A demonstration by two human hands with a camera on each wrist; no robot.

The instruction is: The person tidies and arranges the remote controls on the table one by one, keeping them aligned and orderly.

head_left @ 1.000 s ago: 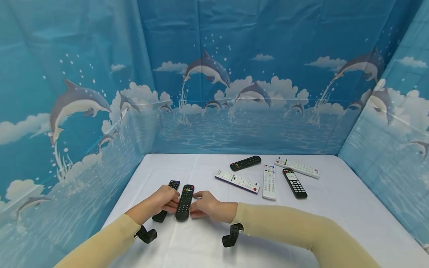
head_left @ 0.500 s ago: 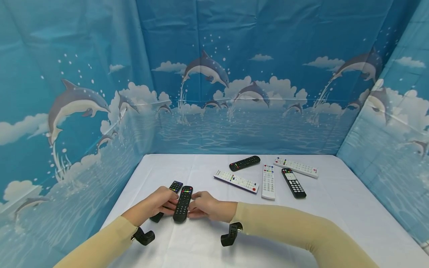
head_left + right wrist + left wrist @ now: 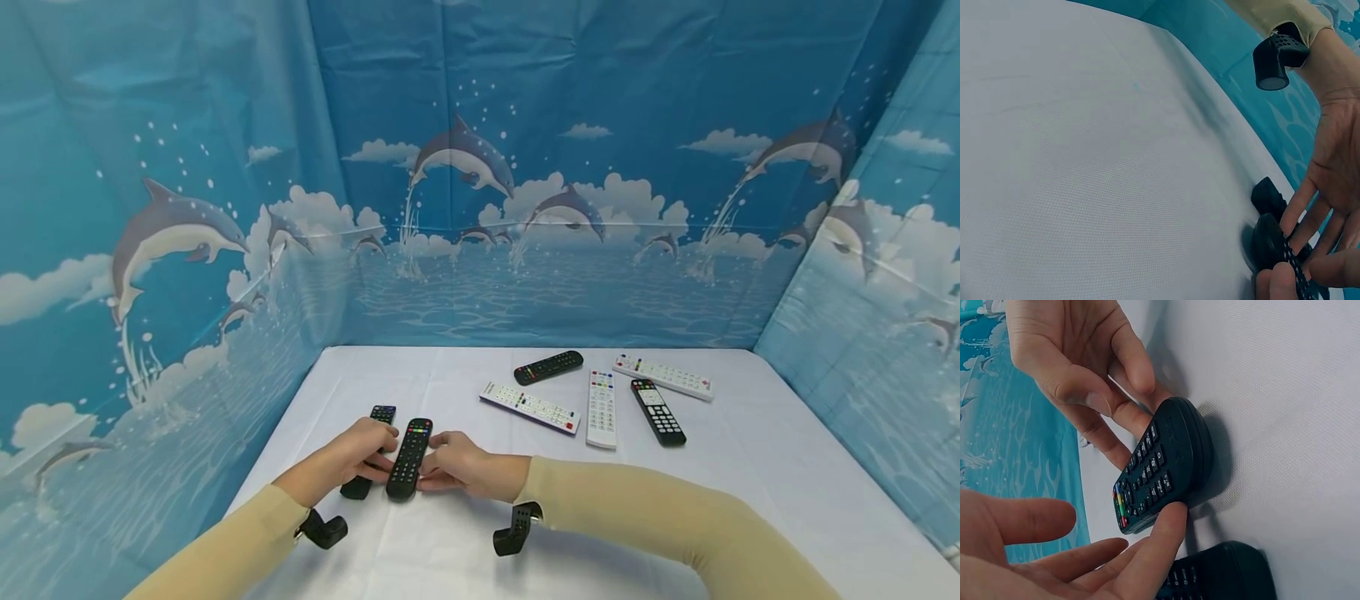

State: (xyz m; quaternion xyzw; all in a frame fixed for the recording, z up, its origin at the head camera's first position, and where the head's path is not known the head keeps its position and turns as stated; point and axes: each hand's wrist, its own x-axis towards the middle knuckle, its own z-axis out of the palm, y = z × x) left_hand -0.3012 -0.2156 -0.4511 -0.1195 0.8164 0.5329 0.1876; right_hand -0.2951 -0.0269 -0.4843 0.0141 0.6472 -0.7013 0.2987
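Black remote control [image 3: 410,460] lies between the fingers of the left hand [image 3: 366,447] and right hand [image 3: 463,464] — loosely extended, touching its sides, unclamped; positioning seems under way — the next move likely calls for light, even pressure.

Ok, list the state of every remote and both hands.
Left hand: touching central remote
Right hand: touching central remote
Central remote: face up, between the hands
Leftmost remote: face up, partly hidden
Farthest black remote: face up
Rightmost black remote: face up
Left white remote: face up
Middle white remote: face up
Right white remote: face up
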